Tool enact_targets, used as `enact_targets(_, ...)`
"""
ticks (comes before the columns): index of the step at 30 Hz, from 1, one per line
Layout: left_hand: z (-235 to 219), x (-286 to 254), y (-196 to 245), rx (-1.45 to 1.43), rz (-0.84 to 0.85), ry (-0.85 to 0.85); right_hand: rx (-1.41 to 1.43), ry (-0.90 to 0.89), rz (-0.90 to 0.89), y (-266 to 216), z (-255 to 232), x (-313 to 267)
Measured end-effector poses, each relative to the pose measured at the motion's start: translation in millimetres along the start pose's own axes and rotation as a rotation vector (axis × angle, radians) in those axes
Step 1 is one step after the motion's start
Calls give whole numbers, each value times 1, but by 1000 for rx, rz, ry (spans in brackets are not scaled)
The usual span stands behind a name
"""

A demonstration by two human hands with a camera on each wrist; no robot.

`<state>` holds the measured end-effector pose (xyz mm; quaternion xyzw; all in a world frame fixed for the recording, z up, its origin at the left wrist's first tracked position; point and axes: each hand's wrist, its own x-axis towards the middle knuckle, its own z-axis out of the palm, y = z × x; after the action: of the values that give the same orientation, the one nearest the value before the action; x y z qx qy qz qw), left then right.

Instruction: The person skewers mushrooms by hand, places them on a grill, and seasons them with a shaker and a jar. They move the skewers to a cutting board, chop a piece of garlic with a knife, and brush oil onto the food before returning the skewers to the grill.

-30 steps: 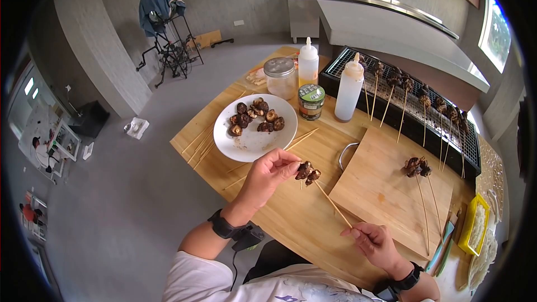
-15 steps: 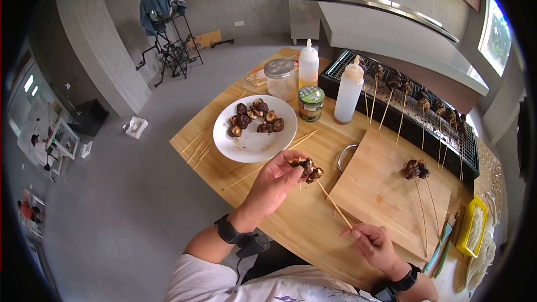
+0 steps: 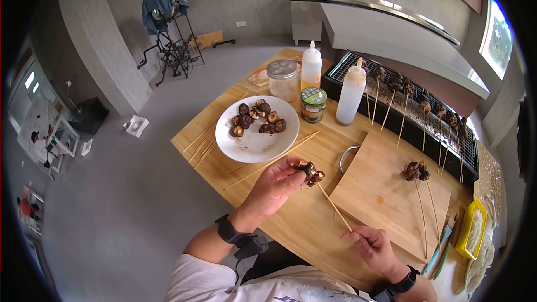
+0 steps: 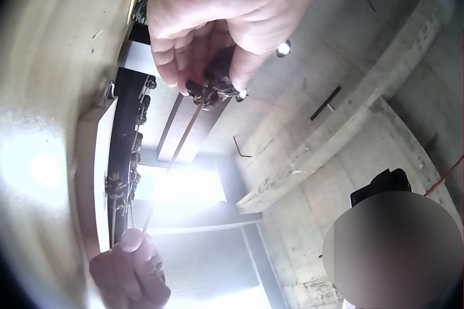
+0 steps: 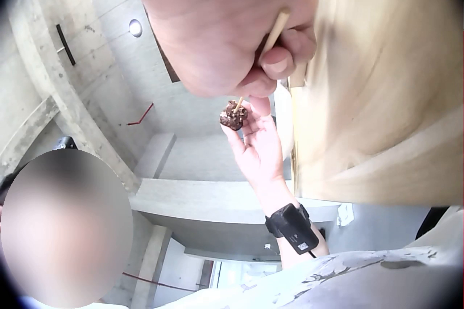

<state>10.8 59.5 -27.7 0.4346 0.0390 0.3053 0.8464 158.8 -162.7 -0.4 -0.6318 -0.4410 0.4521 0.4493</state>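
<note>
My left hand [image 3: 275,187] grips dark brown mushrooms [image 3: 311,174] between thumb and fingers, at the top end of a wooden skewer [image 3: 334,206]. In the left wrist view the mushrooms [image 4: 214,81] sit under the curled fingers, with the skewer running down from them. My right hand [image 3: 373,247] pinches the skewer near its lower end; in the right wrist view the skewer's end [image 5: 279,23] sticks out past the curled fingers. Beyond the left hand, a white plate [image 3: 263,150] bears several loose mushrooms [image 3: 272,123]. Two mushroom skewers [image 3: 415,171] lie on a wooden board [image 3: 380,190] to the right.
A black grill [image 3: 414,109] with several mushroom skewers stands at the back right. Two squeeze bottles [image 3: 351,95], a lidded jar [image 3: 283,81] and a green-topped can [image 3: 313,105] stand behind the plate. Loose skewers [image 3: 202,148] lie left of it. A yellow tray [image 3: 472,229] is at far right.
My left hand has gone from pinching the mushrooms at their far end to wrapping its fingers and thumb around them. The right hand has kept its hold on the skewer.
</note>
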Motion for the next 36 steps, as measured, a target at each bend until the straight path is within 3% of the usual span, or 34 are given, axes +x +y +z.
enact_targets(2, -3, 0, -4, -19, 6, 0, 74, -24, 48, 0, 0, 0)
enact_targets(7, 7, -2, -1, -113, -4, -22, -48, 29, -22, 2, 1, -1)
enact_targets(19, 17, -4, -13, 135, 69, 38, -61, 46, -57, 6, 3, 0)
enact_targets(27, 25, -5, -14, -94, -11, 53, -119, 73, -72, 3, 4, 0)
enact_targets(36, 27, -6, -13, -12, -35, 56, -68, 56, -33, 3, 2, 0)
